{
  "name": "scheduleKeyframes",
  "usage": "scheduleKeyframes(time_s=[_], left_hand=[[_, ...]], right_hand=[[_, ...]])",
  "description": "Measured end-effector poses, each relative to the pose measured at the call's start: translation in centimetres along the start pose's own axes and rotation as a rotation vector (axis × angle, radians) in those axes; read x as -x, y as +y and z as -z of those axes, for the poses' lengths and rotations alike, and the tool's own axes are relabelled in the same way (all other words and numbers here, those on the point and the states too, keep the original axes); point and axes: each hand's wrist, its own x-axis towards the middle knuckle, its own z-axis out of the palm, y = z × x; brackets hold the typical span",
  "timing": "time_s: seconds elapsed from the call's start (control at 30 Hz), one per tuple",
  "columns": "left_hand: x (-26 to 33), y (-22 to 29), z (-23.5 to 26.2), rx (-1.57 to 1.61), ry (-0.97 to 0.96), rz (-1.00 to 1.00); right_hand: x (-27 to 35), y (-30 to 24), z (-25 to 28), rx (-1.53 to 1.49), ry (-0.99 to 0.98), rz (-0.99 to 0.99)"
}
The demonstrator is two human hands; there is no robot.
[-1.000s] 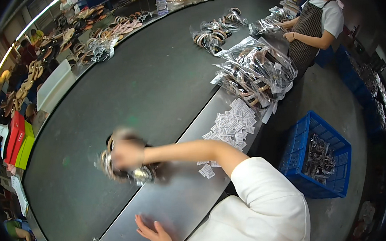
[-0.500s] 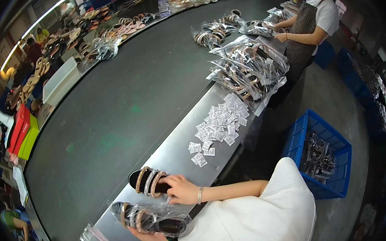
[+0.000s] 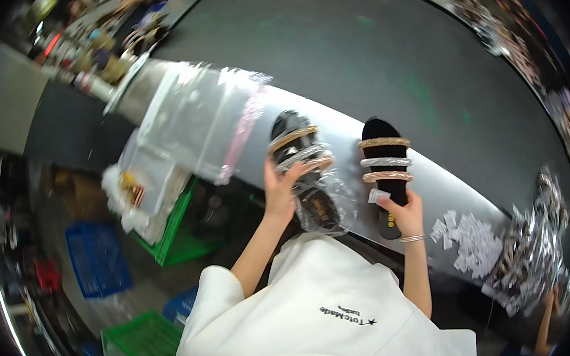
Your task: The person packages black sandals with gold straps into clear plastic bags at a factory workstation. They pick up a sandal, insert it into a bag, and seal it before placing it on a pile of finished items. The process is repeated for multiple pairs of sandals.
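My left hand (image 3: 279,191) grips a black slide sandal (image 3: 317,209) inside a clear plastic bag, its gold and silver straps showing through. To the right, a bare black sandal (image 3: 380,129) with three glittery straps is held by the heel half in my right hand (image 3: 407,215). A small white label (image 3: 375,196) sits at that hand's thumb, against the sandal's insole. The two sandals are apart, toes pointing away from me, over the metal edge strip of the table. Fingers beneath the right sandal are hidden.
Clear plastic bags (image 3: 192,122) lie on the metal strip at left. A pile of white labels (image 3: 470,243) and a heap of bagged sandals (image 3: 535,251) are at right. Green crates (image 3: 140,346) and a blue crate (image 3: 99,259) stand below left. Another person's hand (image 3: 550,304) shows lower right.
The view has swung left. My right hand, earlier at the straps of the bare sandal, now holds its heel half with a label at the thumb. My left hand keeps the bagged sandal.
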Motion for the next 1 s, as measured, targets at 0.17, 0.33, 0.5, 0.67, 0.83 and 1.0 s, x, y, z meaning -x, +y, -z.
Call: scheduleKeyframes(time_s=[0.17,0.33,0.5,0.67,0.83,1.0], left_hand=[[-2.0,0.5,-0.9,-0.014,0.071,-0.12],[-6.4,5.4,-0.1,0.02,-0.103,-0.224],[-14.0,12.9,8.9,-1.026,-0.155,-0.689],[-16.2,10.8,14.2,-1.552,-0.281,-0.731],[-19.0,11.6,17.1,-1.136,0.021,-0.406],[-14.7,16.1,9.6,-1.249,-0.187,-0.707]], right_hand=[[-3.2,-5.4,-8.4,-0.203,-0.421,0.216],[-8.9,-7.2,-14.9,-0.18,-0.498,0.286],[-8.8,-10.5,-15.6,-0.284,-0.63,0.357],[-11.3,-7.3,-15.7,0.651,-0.469,0.306],[-11.3,-5.2,-15.4,0.653,-0.39,0.258],[-8.7,-4.0,-17.3,0.159,-0.478,0.152]])
